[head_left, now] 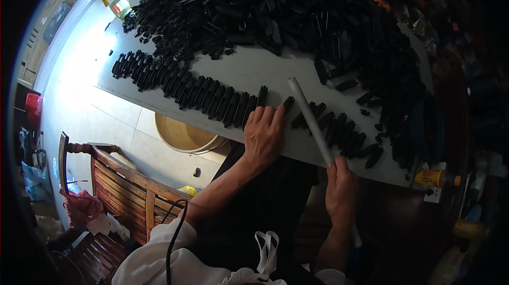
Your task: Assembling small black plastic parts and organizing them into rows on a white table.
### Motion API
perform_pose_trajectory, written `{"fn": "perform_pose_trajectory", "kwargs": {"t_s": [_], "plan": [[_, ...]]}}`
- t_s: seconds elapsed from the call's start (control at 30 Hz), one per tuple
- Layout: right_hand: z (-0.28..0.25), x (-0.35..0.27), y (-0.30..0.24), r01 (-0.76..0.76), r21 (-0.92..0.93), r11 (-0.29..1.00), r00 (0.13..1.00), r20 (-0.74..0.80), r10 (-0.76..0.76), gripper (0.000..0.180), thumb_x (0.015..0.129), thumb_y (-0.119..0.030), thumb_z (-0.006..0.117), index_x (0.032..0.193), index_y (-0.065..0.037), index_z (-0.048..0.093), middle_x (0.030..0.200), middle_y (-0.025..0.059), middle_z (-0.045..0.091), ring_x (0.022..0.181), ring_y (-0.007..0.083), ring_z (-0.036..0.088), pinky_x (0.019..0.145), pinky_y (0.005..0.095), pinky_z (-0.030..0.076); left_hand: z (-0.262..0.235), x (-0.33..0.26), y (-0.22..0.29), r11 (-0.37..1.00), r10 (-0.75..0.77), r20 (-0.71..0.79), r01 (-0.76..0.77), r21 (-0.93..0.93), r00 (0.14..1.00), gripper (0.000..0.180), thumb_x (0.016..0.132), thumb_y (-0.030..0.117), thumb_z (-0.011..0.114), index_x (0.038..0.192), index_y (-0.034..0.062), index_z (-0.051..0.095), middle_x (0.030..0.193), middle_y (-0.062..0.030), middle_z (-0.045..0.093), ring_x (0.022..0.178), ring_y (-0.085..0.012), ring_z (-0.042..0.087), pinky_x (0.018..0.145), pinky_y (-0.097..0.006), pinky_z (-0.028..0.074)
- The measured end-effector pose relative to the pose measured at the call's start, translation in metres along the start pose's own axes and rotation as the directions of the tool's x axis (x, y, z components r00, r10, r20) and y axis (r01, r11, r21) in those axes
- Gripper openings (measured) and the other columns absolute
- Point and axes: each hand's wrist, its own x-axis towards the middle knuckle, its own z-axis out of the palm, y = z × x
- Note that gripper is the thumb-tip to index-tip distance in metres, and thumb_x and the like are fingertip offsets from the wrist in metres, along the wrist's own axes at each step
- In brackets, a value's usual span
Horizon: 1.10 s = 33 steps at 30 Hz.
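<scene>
My right hand [341, 189] is closed around a long pale grey tube [310, 118]. The tube slants up and left over the table, and its lower end shows below my wrist. My left hand [264, 135] rests at the near table edge, fingers bent and together on a black plastic piece [288, 104]; its grip is partly hidden. Left of that hand runs a long row of narrow black plastic pieces [212, 97], set side by side. A shorter row of similar pieces [339, 131] lies to the right, partly under the tube.
A large heap of loose black parts [265, 6] covers the far side of the pale table [254, 65]. A jar [116, 1] stands at the far left. Below the table edge are a round tub [183, 135] and a wooden chair [124, 179]. A yellow bottle [432, 178] lies at right.
</scene>
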Motion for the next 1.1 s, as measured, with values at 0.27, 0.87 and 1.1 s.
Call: {"fn": "perform_pose_trajectory", "kwargs": {"t_s": [0.27, 0.87, 1.1], "plan": [[0.006, 0.001, -0.006, 0.018, -0.045, 0.999, 0.999, -0.049, -0.02, 0.023, 0.101, -0.02, 0.043, 0.088, -0.002, 0.05, 0.057, 0.0088, 0.045, 0.047, 0.0174, 0.046, 0.044, 0.0332, 0.035, 0.001, -0.004, 0.002, 0.998, -0.055, 0.011, 0.055, -0.036, 0.998, 0.032, 0.074, 0.006, 0.068, 0.103, 0.0019, 0.058, 0.087, -0.0108, 0.053, 0.079, -0.0283, 0.052, 0.072, -0.038, 0.042], [-0.008, 0.011, -0.015, -0.116, -0.223, 0.968, 0.985, 0.098, 0.141, 0.025, 0.102, -0.024, 0.039, 0.092, -0.006, 0.053, 0.061, 0.0071, 0.054, 0.049, 0.0149, 0.054, 0.044, 0.0305, 0.04, 0.0, -0.001, 0.002, 0.999, -0.036, -0.014, 0.035, -0.01, 0.999, 0.023, 0.078, 0.007, 0.059, 0.101, 0.0, 0.058, 0.082, -0.0098, 0.049, 0.077, -0.0251, 0.049, 0.069, -0.036, 0.04], [-0.013, 0.006, 0.0, -0.049, 0.032, 0.998, 0.998, -0.037, 0.05, 0.024, 0.103, -0.022, 0.04, 0.088, -0.004, 0.049, 0.057, 0.0074, 0.045, 0.049, 0.0177, 0.047, 0.046, 0.0336, 0.035, -0.017, 0.007, 0.009, 0.996, -0.093, 0.084, 0.093, 0.006, 0.992, 0.049, 0.074, 0.018, 0.071, 0.119, 0.0055, 0.057, 0.102, -0.0101, 0.051, 0.093, -0.0275, 0.048, 0.08, -0.038, 0.038]]}}
